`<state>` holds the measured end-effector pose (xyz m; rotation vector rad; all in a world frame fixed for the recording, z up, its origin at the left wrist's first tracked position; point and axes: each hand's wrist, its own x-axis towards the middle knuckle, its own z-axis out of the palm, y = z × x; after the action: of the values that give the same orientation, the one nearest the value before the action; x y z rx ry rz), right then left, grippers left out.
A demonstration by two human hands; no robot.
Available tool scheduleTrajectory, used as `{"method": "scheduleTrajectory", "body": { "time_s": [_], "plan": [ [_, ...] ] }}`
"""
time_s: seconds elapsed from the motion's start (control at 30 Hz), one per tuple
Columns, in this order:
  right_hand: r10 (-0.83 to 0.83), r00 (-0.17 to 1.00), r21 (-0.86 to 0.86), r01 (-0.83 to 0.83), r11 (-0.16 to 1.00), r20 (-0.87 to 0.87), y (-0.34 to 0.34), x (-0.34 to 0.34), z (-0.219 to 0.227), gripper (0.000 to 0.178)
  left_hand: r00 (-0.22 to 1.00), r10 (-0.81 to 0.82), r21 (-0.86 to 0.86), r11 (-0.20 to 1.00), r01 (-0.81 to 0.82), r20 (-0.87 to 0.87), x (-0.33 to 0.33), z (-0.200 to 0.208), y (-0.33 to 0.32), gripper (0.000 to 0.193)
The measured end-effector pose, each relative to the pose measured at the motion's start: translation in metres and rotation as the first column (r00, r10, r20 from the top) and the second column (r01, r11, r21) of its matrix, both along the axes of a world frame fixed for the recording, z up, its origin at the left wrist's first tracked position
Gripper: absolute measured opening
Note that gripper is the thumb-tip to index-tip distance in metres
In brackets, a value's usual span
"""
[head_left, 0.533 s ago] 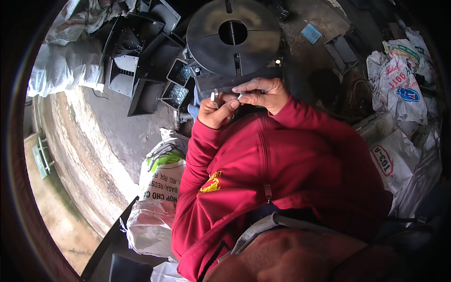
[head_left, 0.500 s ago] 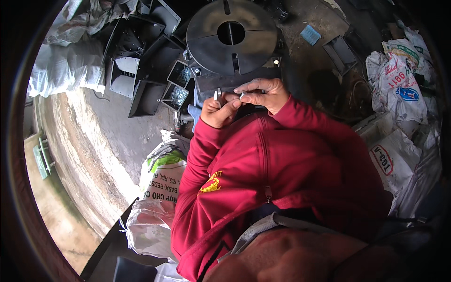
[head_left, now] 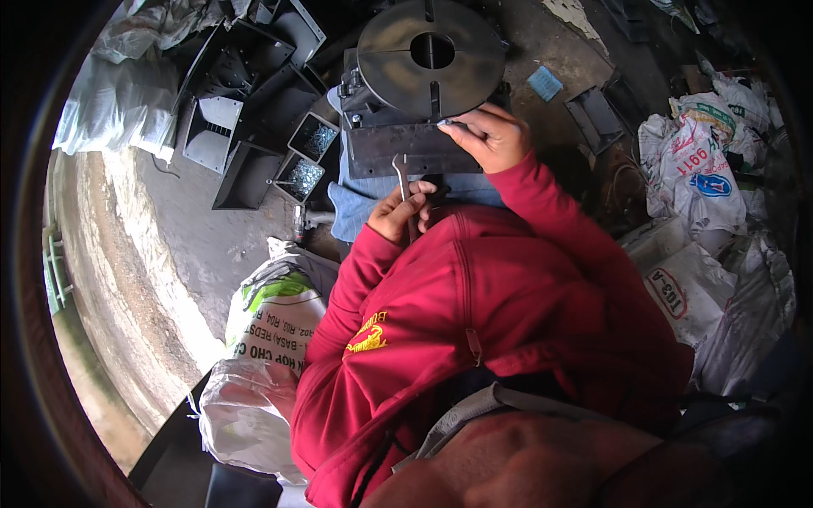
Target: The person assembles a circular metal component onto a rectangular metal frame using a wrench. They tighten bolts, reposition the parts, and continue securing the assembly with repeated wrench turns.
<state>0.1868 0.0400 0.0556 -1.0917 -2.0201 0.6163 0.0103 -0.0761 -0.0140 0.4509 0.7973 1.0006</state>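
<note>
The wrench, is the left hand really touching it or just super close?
Touching. The head view shows the left hand closed around the wrench, with the thumb pressed across its handle and the open end sticking out above.

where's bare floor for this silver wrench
Bare grey floor lies between the open black metal boxes and the white-green woven sack; a smaller patch separates the round black disc from the light-blue sheet. Crowded: upper left, where boxes jumble.

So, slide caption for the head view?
Left hand holds a silver metal wrench, right hand a small silvery piece near a round black slotted disc.
</note>
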Motion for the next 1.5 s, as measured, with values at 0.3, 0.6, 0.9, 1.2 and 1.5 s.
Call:
{"method": "scheduleTrajectory", "body": {
  "time_s": [0.3,0.6,0.9,1.2,1.5],
  "plan": [
    [-0.026,0.997,0.377,-0.004,0.926,0.076,0.015,-0.019,-0.024,0.014,0.997,0.025,0.105,0.994,-0.018,-0.07,-0.021,-0.005,-0.014,0.036],
    [-0.051,0.993,0.382,0.008,0.924,0.103,0.018,-0.022,-0.032,0.015,0.919,0.076,0.106,0.994,-0.038,-0.386,-0.03,-0.003,-0.032,0.036],
    [-0.06,0.99,0.35,0.012,0.937,0.128,0.015,-0.023,-0.036,0.015,0.259,0.535,0.592,0.685,0.424,-0.804,-0.023,-0.004,-0.012,0.037],
    [-0.038,0.996,0.309,0.012,0.951,0.077,0.016,-0.024,-0.033,0.017,-0.128,0.387,0.232,0.752,0.617,-0.913,-0.036,-0.004,-0.028,0.023],
    [-0.023,0.997,0.225,0.005,0.974,0.078,0.013,-0.028,-0.027,0.016,-0.257,0.01,-0.157,0.771,0.617,-0.966,-0.028,-0.016,-0.025,0.026]
  ]
}}
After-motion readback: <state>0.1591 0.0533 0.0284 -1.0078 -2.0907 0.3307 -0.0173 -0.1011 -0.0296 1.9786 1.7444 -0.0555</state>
